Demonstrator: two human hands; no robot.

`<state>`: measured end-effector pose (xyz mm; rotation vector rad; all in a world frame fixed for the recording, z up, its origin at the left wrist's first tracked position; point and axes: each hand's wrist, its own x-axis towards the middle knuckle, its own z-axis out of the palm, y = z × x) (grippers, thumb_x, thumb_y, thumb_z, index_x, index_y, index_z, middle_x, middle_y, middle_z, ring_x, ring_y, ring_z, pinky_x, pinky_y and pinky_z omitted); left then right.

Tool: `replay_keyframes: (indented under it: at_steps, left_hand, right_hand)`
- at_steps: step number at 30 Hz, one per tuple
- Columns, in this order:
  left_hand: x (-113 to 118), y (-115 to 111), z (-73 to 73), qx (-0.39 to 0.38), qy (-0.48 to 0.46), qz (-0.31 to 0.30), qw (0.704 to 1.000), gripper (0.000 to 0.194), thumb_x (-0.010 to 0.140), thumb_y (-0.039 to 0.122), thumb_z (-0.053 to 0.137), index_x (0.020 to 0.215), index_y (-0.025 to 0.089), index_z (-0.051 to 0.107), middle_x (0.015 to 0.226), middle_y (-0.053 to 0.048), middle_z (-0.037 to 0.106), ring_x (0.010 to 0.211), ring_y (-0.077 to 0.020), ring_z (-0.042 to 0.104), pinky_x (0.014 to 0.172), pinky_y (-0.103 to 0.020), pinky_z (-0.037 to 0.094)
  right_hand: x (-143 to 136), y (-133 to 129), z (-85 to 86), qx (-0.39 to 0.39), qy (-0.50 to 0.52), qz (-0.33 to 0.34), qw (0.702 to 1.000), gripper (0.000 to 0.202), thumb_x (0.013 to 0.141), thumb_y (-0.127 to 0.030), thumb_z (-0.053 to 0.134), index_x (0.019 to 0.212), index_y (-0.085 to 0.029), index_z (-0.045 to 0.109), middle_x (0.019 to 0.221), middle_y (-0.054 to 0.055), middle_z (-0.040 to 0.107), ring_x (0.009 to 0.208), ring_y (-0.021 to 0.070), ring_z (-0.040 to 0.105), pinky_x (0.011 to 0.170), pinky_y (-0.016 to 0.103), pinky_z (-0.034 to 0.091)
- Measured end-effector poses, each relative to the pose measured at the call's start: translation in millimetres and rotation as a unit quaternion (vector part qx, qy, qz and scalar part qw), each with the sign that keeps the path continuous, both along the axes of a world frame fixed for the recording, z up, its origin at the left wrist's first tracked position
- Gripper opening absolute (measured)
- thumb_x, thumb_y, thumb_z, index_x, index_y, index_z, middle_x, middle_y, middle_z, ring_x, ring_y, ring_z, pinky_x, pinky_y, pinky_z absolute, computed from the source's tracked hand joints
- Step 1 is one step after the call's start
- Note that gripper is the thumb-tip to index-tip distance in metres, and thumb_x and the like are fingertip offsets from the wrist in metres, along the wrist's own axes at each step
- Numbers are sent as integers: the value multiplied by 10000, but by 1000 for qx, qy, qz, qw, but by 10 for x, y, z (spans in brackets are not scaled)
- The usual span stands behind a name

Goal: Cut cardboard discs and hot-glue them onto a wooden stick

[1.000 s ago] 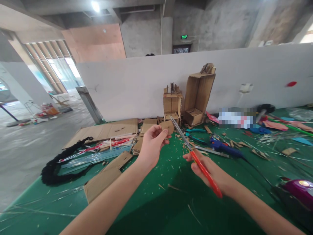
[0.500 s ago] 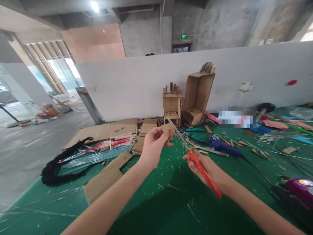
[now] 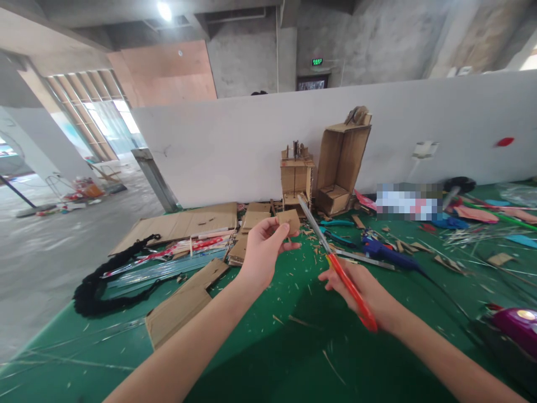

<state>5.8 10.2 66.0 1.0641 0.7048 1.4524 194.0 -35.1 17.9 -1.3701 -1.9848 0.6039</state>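
The scissors (image 3: 331,254) in the right hand (image 3: 361,291) have drawn back from the card (image 3: 288,220), their blades now just to its 3 o'clock rather than at its edge, so the cutting looks paused. The left hand (image 3: 262,252) pinches the card at its 7 o'clock corner, above the green table (image 3: 268,358). It is a small, flat, brown, roughly square scrap; the right fingers wrap the red handles.

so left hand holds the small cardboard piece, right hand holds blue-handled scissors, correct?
Not quite. In the head view the scissors in the right hand have red handles, not blue. The left hand does hold the small cardboard piece.
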Motion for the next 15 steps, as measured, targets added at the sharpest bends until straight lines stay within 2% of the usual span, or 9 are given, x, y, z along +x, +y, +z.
replay_keyframes:
  at_steps: [3, 5, 15]
  left_hand:
    - [-21, 21, 3, 2, -7, 5, 1000, 171, 701, 254, 693, 804, 139, 618, 742, -16, 616, 713, -137, 621, 554, -248, 549]
    - [-22, 22, -4, 6, -7, 3, 1000, 180, 695, 267, 697, 804, 143, 624, 742, -12, 616, 700, -133, 615, 546, -248, 547]
    - [16, -8, -18, 10, 25, 13, 1000, 194, 685, 279, 697, 784, 126, 631, 719, -12, 615, 669, -121, 604, 530, -232, 542]
  right_hand:
    - [17, -58, 55, -20, 24, 38, 999, 361, 888, -486, 366, 968, -179, 539, 892, 101, 679, 726, 218, 648, 595, 327, 509]
    - [24, -83, 70, -18, 6, 52, 998, 349, 881, -492, 385, 970, -184, 523, 957, 116, 665, 817, 238, 644, 659, 358, 519]
    - [33, -99, 52, -17, -18, 50, 998, 336, 890, -484, 383, 993, -195, 519, 878, 100, 658, 833, 253, 632, 646, 375, 517]
